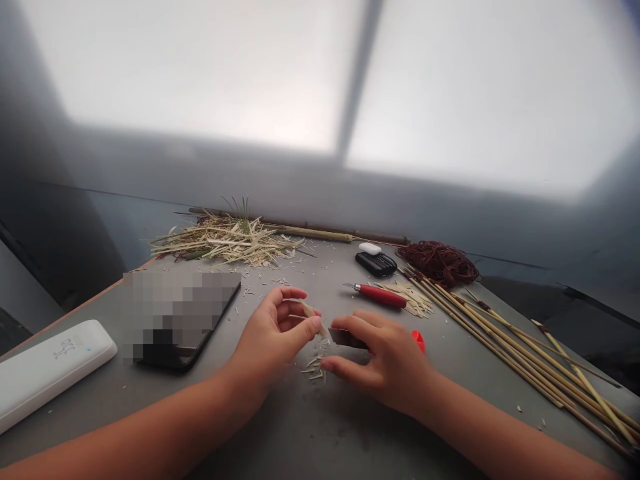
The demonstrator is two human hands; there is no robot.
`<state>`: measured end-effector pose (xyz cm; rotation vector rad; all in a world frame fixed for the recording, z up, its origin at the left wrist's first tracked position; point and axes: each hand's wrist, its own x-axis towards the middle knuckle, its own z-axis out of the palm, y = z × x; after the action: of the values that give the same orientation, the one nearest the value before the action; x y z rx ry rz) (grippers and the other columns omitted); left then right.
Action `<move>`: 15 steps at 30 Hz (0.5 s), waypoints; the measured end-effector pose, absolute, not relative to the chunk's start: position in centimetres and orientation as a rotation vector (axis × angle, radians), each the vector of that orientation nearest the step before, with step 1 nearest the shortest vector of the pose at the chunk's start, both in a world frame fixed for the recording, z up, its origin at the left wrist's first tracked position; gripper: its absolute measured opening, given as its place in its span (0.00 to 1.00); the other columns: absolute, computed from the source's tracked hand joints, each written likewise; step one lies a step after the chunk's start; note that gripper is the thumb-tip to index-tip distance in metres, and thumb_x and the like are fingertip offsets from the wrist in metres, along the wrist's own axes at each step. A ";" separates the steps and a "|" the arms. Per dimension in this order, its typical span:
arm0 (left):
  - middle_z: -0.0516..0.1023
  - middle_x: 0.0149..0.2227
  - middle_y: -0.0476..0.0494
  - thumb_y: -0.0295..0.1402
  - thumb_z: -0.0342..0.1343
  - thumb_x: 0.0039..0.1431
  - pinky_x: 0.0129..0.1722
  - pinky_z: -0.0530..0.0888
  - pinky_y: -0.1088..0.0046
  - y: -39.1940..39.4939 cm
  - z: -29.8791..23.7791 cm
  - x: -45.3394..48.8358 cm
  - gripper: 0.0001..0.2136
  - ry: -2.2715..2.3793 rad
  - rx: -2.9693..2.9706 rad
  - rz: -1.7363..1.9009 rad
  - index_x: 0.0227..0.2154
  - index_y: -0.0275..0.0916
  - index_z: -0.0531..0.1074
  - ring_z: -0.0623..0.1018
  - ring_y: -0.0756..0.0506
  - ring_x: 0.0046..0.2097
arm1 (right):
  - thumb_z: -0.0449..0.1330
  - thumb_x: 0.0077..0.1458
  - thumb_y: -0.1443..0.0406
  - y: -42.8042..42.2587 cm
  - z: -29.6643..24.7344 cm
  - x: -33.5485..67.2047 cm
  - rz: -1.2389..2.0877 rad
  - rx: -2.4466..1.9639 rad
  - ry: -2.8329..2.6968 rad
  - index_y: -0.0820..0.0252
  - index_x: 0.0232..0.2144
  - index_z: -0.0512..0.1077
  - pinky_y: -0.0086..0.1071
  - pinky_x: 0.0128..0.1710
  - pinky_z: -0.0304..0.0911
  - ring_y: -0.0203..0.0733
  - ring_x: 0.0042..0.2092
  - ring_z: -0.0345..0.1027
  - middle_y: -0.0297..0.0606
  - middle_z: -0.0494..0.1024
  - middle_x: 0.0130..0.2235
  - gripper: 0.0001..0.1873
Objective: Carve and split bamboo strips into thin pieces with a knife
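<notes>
My left hand (280, 327) pinches a thin pale bamboo sliver (309, 310) between thumb and fingers. Just to its right, my right hand (383, 357) is wrapped round a knife whose dark flat blade (347, 338) points left at the sliver. A red end (419, 341) shows behind that hand, probably the knife's handle. The blade tip and the sliver's lower end are close together; whether they touch I cannot tell. Below them, small pale shavings (315, 368) lie on the grey table (320, 433).
Behind my hands lie a red-handled tool (383, 295), flat pale slips (417, 300), a black case (376, 263) and dark red cord (440, 262). Long bamboo sticks (505, 340) spread rightward. Left are a bamboo-strip pile (235, 240), a dark tablet-like device (190, 350) and a white box (60, 367).
</notes>
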<state>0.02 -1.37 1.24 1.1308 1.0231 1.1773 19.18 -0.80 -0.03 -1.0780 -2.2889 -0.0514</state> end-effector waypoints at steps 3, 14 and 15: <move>0.75 0.34 0.50 0.33 0.65 0.50 0.42 0.72 0.71 -1.5 1.5 0.0 0.18 1.006 1.133 1.143 0.43 0.40 0.66 0.78 0.48 0.39 | 0.61 0.55 0.50 -0.8 -0.1 19.2 -0.106 -1.001 -2.261 0.59 0.37 0.72 0.28 0.26 0.62 0.38 0.28 0.68 0.35 0.74 0.27 0.18; 0.81 0.38 0.44 0.35 0.66 0.48 0.44 0.72 0.70 -1.6 1.6 0.3 0.12 0.976 1.101 1.046 0.36 0.38 0.75 0.78 0.44 0.43 | 0.53 0.63 0.59 -1.1 0.4 19.5 -0.168 -0.717 -2.217 0.59 0.46 0.65 0.28 0.24 0.60 0.35 0.24 0.63 0.32 0.71 0.26 0.12; 0.81 0.38 0.44 0.35 0.66 0.49 0.44 0.72 0.69 -1.6 1.5 0.3 0.11 0.975 1.130 1.003 0.35 0.37 0.76 0.78 0.44 0.44 | 0.53 0.63 0.62 -1.2 0.5 19.4 -0.181 -0.666 -2.237 0.59 0.44 0.66 0.28 0.24 0.58 0.35 0.24 0.61 0.31 0.69 0.25 0.10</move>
<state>0.32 -1.62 1.53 1.1297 0.9750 1.0030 19.43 -1.17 0.48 -0.6656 -2.2371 -0.1808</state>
